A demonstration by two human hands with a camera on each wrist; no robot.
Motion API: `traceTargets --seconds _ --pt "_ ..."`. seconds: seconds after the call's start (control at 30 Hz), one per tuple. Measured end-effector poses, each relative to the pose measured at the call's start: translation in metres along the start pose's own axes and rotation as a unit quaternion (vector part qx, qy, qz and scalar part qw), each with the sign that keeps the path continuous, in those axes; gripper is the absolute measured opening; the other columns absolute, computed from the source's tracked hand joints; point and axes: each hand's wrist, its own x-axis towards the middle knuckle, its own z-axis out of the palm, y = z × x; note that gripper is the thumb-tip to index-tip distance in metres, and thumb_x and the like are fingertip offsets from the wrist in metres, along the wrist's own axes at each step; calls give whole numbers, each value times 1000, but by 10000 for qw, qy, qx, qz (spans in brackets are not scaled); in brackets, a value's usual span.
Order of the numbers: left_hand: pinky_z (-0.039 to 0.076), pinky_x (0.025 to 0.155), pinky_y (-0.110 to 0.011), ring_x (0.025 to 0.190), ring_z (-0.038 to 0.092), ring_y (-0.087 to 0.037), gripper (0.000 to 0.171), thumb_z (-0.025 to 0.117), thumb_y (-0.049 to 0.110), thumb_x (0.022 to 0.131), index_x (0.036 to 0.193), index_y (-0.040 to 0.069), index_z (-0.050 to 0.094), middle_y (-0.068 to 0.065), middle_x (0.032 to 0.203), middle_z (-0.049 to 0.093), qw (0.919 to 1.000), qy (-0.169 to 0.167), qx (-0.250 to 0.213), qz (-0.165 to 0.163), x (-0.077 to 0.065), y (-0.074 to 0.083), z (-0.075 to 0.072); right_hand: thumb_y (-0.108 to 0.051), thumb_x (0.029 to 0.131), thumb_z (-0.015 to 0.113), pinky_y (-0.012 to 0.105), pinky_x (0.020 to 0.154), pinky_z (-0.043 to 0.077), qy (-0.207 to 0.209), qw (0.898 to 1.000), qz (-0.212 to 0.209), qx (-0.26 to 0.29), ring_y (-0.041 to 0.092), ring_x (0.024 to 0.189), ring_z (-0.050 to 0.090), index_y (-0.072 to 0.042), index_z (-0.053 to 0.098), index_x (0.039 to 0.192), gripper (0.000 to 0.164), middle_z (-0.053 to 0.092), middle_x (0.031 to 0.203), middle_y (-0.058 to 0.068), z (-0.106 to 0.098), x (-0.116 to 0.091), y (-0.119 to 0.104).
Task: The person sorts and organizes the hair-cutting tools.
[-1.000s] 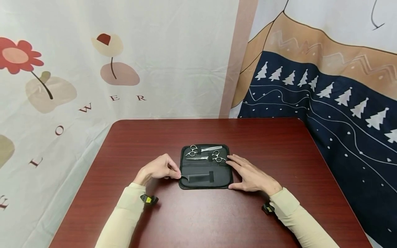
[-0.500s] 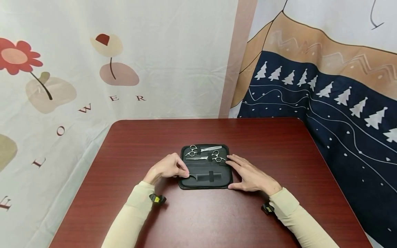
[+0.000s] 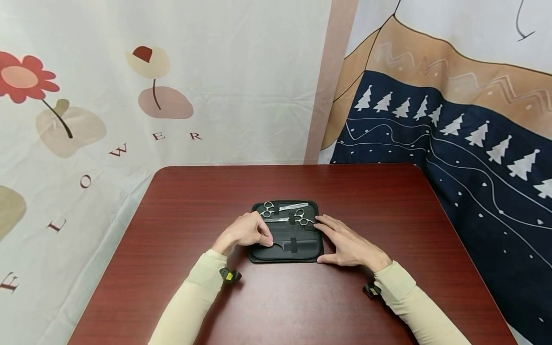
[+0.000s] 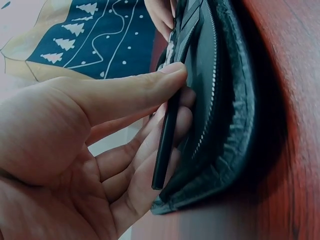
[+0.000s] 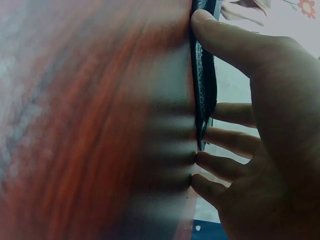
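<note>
A black zip case [image 3: 284, 257] lies open on the table in the head view. My left hand [image 3: 247, 231] pinches the slim tail of a black comb [image 3: 307, 246] between thumb and fingertips, over the case's left part. The comb's toothed part lies under an elastic loop [image 3: 293, 245]. In the left wrist view, the comb's tail [image 4: 167, 140] shows between thumb and fingers beside the zip edge. Fingers spread, my right hand [image 3: 351, 245] rests against the case's right edge. Silver scissors [image 3: 304, 221] and toothed thinning scissors [image 3: 295, 207] sit in loops in the upper half.
The red-brown wooden table [image 3: 366, 187] bears the case near its middle. Printed cloths hang behind it, a pale flower one [image 3: 241, 86] and a dark blue tree one [image 3: 388, 134] on the right.
My left hand has moved to the right over the case, and the comb has slid right with it, further through the loop. The right hand and the case have stayed in place.
</note>
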Motion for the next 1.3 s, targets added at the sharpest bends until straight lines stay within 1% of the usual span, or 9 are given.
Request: traceTargets --seconds 0.23,0.47,0.67,1.0,1.3 --pt "59 82 -29 80 69 2 12 99 27 86 79 33 90 19 76 82 9999 -42 89 37 5 5 2 -45 88 97 63 132 44 -43 10000 41 35 47 166 44 -1 58 160 94 47 177 21 0 0 0" --pt "59 81 -28 80 69 3 11 98 26 87 80 31 91 18 77 82 9999 -25 118 54 5 9 2 -45 87 97 64 132 43 -27 10000 33 10 48 165 45 -1 59 160 93 47 176 22 -1 0 -1" --pt "59 81 -29 80 69 3 10 98 26 87 81 30 91 18 78 82 9999 41 116 17 5 10 3 -44 88 97 63 132 43 -33 10000 51 19 47 165 44 0 58 160 93 47 176 23 -1 1 -1" --pt "58 78 -27 79 68 3 10 98 25 87 81 27 91 15 78 83 9998 115 116 149 5 7 7 -45 87 98 63 131 45 -13 10000 87 17 45 163 48 -1 59 159 93 47 176 21 0 1 -1" --pt "59 80 -29 79 69 4 12 99 25 86 79 30 90 19 76 82 9996 198 157 121 3 7 10 -45 87 98 63 131 45 -4 9999 99 61 45 164 47 -2 59 159 93 47 177 20 -1 1 -1"
